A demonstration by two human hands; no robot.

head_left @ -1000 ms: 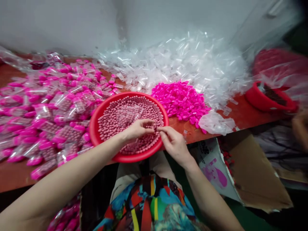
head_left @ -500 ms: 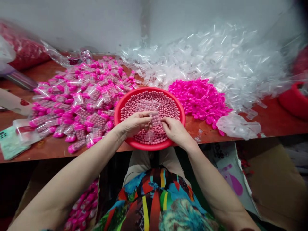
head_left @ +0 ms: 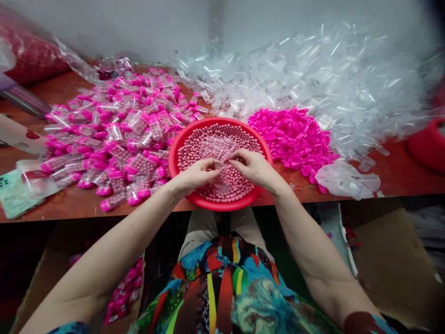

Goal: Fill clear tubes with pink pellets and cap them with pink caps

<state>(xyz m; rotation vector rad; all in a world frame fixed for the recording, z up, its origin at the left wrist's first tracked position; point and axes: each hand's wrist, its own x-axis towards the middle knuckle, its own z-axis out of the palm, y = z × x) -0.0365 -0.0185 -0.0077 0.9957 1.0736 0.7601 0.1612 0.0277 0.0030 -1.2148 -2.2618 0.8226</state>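
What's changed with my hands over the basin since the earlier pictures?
Your left hand and right hand have moved left across the red basin toward its middle; nearly touching before, they now stand slightly apart. What either holds is unclear. The loose pink pieces and bead-filled cases lie unmoved.

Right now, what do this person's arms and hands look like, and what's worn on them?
The left hand and right hand are ungloved, with bare wrists and forearms. Near the elbows show a blue patterned cloth left sleeve and a maroon and blue cloth right sleeve.
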